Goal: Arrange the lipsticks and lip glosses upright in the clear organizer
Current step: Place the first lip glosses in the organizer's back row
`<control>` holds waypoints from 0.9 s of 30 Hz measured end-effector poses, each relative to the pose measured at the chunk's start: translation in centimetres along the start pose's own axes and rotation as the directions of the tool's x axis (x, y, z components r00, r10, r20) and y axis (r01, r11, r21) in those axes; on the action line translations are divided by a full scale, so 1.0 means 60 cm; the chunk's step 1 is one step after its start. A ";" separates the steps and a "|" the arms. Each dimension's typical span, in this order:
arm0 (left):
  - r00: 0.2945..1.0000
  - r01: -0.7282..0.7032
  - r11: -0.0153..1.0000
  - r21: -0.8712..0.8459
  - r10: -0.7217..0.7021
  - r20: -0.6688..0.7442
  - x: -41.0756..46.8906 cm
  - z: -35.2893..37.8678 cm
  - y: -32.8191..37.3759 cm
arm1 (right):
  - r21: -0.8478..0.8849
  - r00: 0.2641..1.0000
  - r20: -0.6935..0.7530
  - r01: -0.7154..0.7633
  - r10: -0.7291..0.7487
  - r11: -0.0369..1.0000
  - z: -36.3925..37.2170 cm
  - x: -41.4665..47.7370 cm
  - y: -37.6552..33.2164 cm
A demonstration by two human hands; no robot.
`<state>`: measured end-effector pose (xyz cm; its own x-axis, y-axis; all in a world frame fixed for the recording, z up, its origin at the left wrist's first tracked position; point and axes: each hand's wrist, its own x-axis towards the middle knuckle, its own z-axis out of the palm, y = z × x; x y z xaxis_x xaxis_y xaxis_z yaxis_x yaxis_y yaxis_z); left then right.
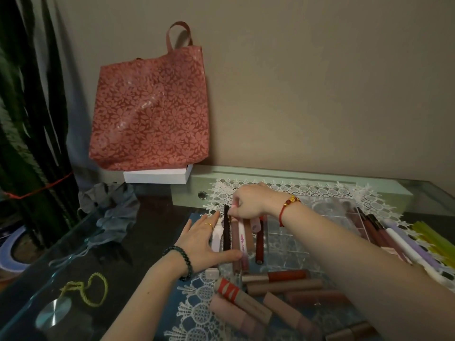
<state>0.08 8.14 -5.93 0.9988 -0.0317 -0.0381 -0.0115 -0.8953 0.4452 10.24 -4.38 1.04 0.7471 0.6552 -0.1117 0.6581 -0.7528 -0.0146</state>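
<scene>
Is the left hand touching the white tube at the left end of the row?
Touching. The head view shows the left hand with straight fingers lying against the white tube, no gap between them.

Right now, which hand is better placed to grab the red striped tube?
Probably left: the left hand lies open near the red striped tube; the right hand pinches a pink-capped tube farther back.

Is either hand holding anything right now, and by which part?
The right hand pinches a pink-tipped tube by its top end. The left hand holds nothing; it rests flat against the row of tubes.
</scene>
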 end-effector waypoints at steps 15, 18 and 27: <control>0.992 -0.114 0.980 -0.161 0.104 -0.069 -0.021 -0.006 0.027 | 0.773 0.963 -0.261 0.247 -0.062 0.584 -0.031 -0.111 0.016; 0.975 -0.198 0.939 -0.282 0.160 -0.153 -0.026 -0.012 0.040 | 0.807 0.954 -0.300 0.268 -0.026 0.526 -0.043 -0.136 0.027; 0.877 -0.417 0.733 -0.538 0.170 -0.449 -0.011 -0.042 0.135 | 0.850 0.883 -0.465 0.425 0.067 0.311 -0.102 -0.186 0.058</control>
<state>-0.58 2.03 -0.08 0.8958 0.0196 0.4440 -0.3992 -0.4039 0.8231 4.79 -13.94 8.32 0.7469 0.5573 0.3627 0.4424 -0.0092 -0.8968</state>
